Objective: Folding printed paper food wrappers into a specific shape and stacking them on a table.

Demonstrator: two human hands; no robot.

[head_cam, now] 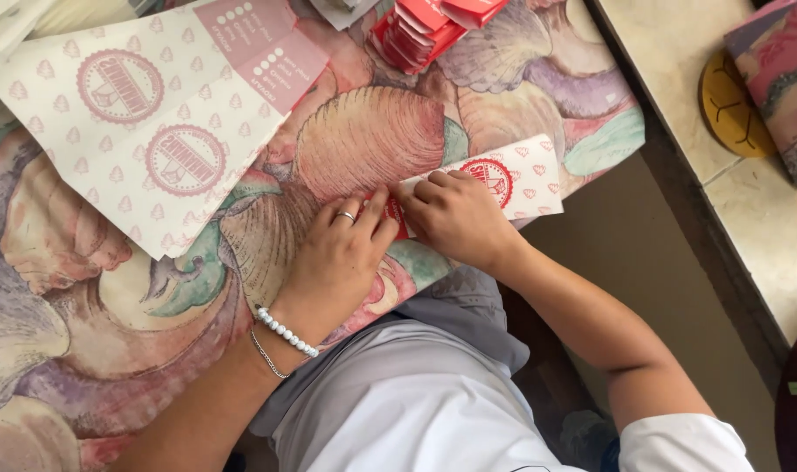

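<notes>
Head view, looking down at my own two hands on the table [83,288], which is covered in a cloth printed with big shells. My left hand [341,253] lies flat near the table's front edge, fingers stretched out and close together, a ring on one of them, pressing down on the near end of a folded paper bag [512,179]. My right hand [455,217] sits just beside it, touching it at the fingertips, with the fingers curled down onto the same paper, knuckles up; I cannot tell whether they pinch the paper or only press it. The bag is white with small pale pink marks and a round red stamp, and it lies at the front right corner of the table, its far end reaching the right edge. A bead bracelet [286,331] and a thin chain sit on my left wrist. A larger unfolded paper sheet [153,122] of the same print lies well apart toward the back left corner, and a stack of red folded boxes [420,31] rests at the back edge. Off the table to the right is a pale stone counter [678,70] with a round yellow coaster [730,114] on it.
</notes>
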